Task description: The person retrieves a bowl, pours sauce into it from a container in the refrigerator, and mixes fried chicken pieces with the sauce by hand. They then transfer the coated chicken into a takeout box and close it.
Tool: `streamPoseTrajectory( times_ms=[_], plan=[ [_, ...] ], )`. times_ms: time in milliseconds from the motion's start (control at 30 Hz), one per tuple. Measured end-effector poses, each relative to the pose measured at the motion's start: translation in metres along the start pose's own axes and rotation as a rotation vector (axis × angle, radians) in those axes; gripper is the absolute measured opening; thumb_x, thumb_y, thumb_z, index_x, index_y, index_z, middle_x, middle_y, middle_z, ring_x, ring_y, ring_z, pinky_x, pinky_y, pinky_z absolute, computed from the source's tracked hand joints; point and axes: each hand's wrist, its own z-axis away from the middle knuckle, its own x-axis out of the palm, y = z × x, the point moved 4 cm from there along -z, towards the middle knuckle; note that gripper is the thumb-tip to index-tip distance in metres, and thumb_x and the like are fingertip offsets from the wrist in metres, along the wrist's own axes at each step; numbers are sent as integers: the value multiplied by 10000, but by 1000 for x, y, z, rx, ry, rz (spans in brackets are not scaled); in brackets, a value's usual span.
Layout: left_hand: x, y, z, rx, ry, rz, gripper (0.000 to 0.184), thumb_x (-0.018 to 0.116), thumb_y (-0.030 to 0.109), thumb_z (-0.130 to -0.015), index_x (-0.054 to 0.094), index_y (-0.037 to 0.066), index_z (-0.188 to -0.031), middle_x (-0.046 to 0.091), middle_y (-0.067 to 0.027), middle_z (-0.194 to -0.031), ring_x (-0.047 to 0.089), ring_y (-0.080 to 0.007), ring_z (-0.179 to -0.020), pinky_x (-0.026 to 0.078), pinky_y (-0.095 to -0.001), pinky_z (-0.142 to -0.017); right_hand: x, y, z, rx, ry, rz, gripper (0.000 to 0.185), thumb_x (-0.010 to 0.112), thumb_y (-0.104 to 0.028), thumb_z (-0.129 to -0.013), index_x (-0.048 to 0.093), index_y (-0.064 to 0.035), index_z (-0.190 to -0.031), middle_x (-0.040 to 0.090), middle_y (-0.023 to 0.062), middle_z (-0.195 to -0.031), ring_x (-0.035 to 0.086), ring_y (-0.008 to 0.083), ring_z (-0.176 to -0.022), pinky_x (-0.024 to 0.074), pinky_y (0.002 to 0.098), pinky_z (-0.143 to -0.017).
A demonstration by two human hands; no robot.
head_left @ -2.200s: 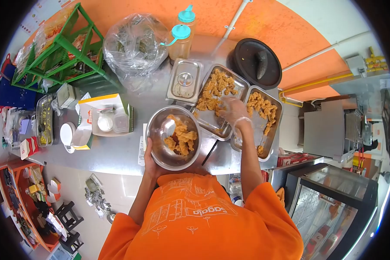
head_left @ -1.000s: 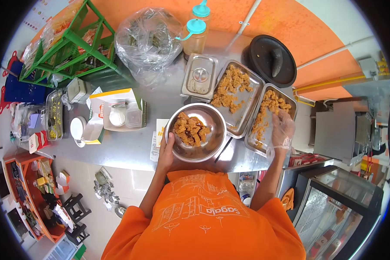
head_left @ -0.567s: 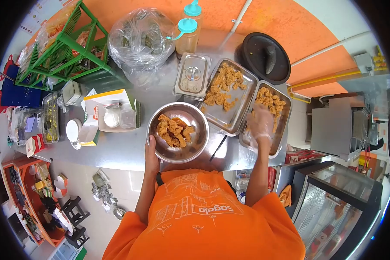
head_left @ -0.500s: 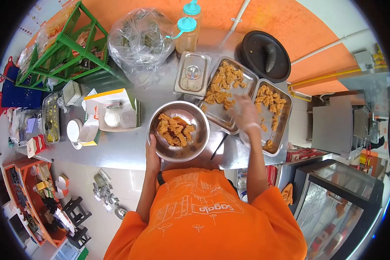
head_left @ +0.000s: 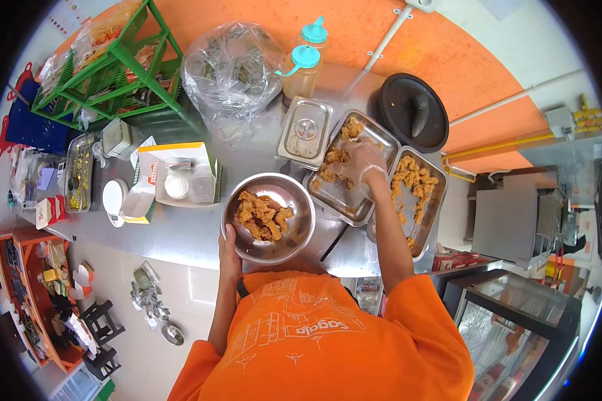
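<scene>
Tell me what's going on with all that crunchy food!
A person in an orange shirt holds the side of a steel bowl with the left hand; inside are what look like fried chicken pieces. The right hand, in a clear glove, is down at more pieces in the tray nearer the bowl; I can't tell if it grips any. A second tray also holds some.

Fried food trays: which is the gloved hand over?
The tray beside the lidded container; the right hand is over this one, not the other tray.
</scene>
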Motion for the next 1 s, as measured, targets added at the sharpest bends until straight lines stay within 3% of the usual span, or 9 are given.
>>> streamPoseTrajectory(
  times_ms=[133,267,367,500,567,667,833,867,1000],
  plan=[
    [0,1,-3,17,12,25,709,480,516,-1011,344,-9,-1466,468,-150,-1427,495,-252,-1289,400,-400,-1093,-19,7,-6,132,268,30,923,788,-577,-708,435,-191,-1468,381,258,-1505,489,457,-1288,430,491,-1067],
    [1,-2,-7,9,-10,-65,698,464,508,-1020,340,-14,-1467,467,-149,-1427,485,-249,-1298,390,-391,-1101,-3,-7,-6,51,-95,136,1001,785,-635,-674,384,-242,-1502,411,248,-1476,490,428,-1292,452,480,-1045],
    [0,-2,-5,-16,-5,-22,678,456,496,-1026,355,-17,-1457,477,-148,-1415,491,-240,-1287,391,-382,-1096,0,-23,14,40,-124,173,965,788,-619,-680,417,-236,-1485,448,246,-1439,511,426,-1263,458,479,-1039],
    [-1,-2,-8,-6,10,-46,663,459,489,-1027,374,-18,-1447,491,-144,-1399,500,-229,-1272,402,-376,-1080,21,-22,17,50,-128,65,888,787,-561,-715,445,-226,-1464,448,268,-1426,487,445,-1279,463,472,-1033],
    [2,1,-9,14,2,-48,662,464,490,-1025,384,-18,-1442,499,-142,-1391,503,-225,-1266,406,-372,-1073,25,-25,27,6,41,92,849,776,-553,-729,466,-224,-1448,441,272,-1430,488,444,-1273,473,466,-1020],
    [-2,-2,-9,-46,-7,8,659,467,475,-1030,380,-10,-1468,453,-152,-1446,424,-241,-1337,321,-351,-1123,32,-36,37,-52,160,190,806,771,-538,-735,498,-218,-1423,428,272,-1441,495,435,-1259,483,459,-1008],
    [-3,-11,-16,-78,3,83,637,433,477,-1040,383,-10,-1448,495,-139,-1412,496,-232,-1285,397,-378,-1090,48,-35,37,-63,149,82,633,722,-458,-813,558,-209,-1371,504,218,-1351,518,417,-1204,502,482,-960],
    [-1,-11,-16,-87,-9,103,638,429,478,-1041,381,-10,-1449,491,-140,-1419,492,-235,-1293,391,-381,-1096,55,-31,36,-109,237,52,526,728,-364,-817,597,-191,-1295,548,175,-1257,545,389,-1141,521,489,-907],
    [-1,-9,-15,-81,-41,108,706,457,498,-1026,330,-19,-1491,415,-162,-1478,394,-240,-1366,298,-350,-1140,67,-22,35,-94,339,-46,392,741,-313,-790,641,-143,-1129,560,150,-1245,555,362,-1117,527,496,-875]
  ],
)
